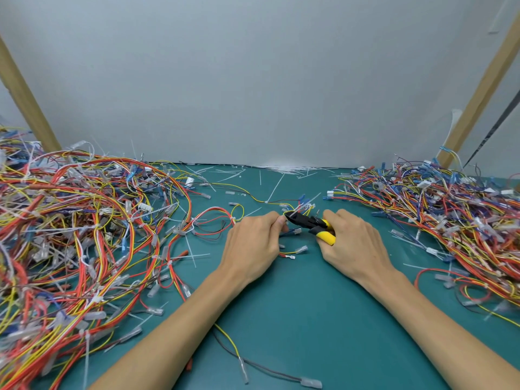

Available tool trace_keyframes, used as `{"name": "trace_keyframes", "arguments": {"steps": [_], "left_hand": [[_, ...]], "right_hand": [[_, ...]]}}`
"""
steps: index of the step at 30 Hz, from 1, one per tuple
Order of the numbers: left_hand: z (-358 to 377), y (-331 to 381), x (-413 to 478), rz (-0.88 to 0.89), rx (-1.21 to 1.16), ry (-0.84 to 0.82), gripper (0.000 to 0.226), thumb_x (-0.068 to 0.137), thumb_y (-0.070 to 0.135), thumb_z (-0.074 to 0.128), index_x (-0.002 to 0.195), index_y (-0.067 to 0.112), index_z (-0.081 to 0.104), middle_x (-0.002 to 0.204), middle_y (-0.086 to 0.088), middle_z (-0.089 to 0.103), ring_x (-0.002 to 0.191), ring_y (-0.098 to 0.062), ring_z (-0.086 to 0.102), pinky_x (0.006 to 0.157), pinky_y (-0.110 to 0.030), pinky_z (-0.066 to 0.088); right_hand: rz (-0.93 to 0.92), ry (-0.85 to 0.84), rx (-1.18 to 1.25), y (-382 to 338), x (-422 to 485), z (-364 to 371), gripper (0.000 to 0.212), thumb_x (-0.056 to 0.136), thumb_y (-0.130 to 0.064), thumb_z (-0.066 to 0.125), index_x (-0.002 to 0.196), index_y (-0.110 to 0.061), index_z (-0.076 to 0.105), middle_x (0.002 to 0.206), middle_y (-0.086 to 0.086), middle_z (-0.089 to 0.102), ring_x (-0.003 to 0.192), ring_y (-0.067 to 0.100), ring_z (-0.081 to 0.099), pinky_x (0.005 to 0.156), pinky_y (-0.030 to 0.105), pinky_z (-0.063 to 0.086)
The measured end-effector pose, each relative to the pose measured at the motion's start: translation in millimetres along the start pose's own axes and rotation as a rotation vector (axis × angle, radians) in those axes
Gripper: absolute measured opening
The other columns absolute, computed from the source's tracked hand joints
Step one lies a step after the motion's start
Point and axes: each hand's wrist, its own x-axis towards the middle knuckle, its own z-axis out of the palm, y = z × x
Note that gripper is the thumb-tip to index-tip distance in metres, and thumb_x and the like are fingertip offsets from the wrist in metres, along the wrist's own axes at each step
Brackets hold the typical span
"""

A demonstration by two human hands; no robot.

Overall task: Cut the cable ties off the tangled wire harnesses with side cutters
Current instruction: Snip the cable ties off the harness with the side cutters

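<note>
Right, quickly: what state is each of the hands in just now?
Left hand: closed, fingertips pinching a small wire harness.
Right hand: closed round the yellow-handled side cutters.

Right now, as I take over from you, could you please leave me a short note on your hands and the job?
Left hand: pinches a small yellow-and-red wire harness.
Right hand: grip round yellow-handled black side cutters, tips at a white plastic cable tie on that harness.
Done: cut white ties litter the teal mat's far edge.
Remaining: tangled multicoloured wire pile on the left and another on the right, many ties uncut.
</note>
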Motion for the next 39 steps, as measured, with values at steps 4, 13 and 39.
{"name": "trace_keyframes", "arguments": {"steps": [4, 13, 39], "left_hand": [[0.3, -0.4, 1.1, -0.007, 0.003, 0.0, 0.032, 0.102, 0.035, 0.043, 0.089, 0.024, 0.07, 0.044, 0.011, 0.033, 0.059, -0.024, 0.037, 0.062, -0.037, 0.042], [-0.6, -0.9, -0.3, -0.007, -0.021, -0.005, 0.031, 0.102, 0.034, 0.043, 0.09, 0.024, 0.07, 0.044, 0.013, 0.033, 0.068, -0.03, 0.054, 0.064, -0.037, 0.046], [0.7, -6.4, 1.7, 0.048, -0.116, -0.068, 0.025, 0.1, 0.033, 0.048, 0.093, 0.025, 0.07, 0.072, 0.005, 0.068, 0.067, -0.02, 0.053, 0.064, -0.037, 0.046]], "right_hand": [[0.005, 0.009, -0.135, -0.7, 0.5, -1.2, 0.024, 0.082, -0.043, 0.055, 0.084, -0.024, 0.04, 0.071, -0.004, 0.052, 0.068, 0.029, 0.052, 0.055, 0.032, 0.023], [0.0, -0.011, -0.05, -2.1, 0.1, -2.1, 0.026, 0.083, -0.042, 0.056, 0.085, -0.025, 0.037, 0.074, -0.006, 0.048, 0.069, 0.022, 0.039, 0.06, 0.032, 0.025], [-0.03, 0.036, -0.036, -2.8, -0.9, -4.5, 0.023, 0.078, -0.035, 0.065, 0.091, -0.02, 0.053, 0.076, -0.002, 0.056, 0.073, 0.027, 0.051, 0.061, 0.032, 0.029]]}}
